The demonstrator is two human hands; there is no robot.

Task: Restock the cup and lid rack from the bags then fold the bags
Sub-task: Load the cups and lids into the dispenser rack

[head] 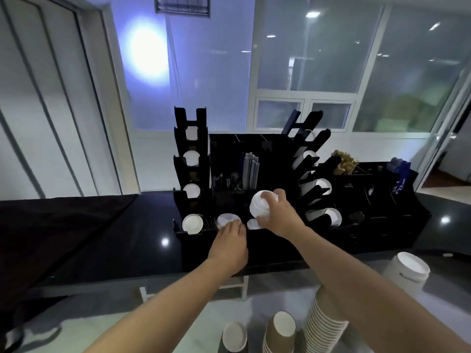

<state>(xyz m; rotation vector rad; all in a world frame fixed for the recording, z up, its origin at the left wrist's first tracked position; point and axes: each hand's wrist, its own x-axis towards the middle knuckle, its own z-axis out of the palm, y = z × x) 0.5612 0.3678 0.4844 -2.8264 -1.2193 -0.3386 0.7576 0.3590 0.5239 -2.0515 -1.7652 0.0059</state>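
White plastic lids (260, 206), a short stack, sat gripped in my right hand (276, 216), fingers curled round it and tipped toward the rack (280, 240) so it could feed into the front lid slot (252, 224), while my left hand (233, 234) rested fingertips on the lids in the next slot (226, 220), prob to steady them; can't tell if it pinched any. Cup stacks (323, 324) waited nr my right forearm, the napkin holder (251, 170) stood behind, and the rack's front lip looked like the only obstacle
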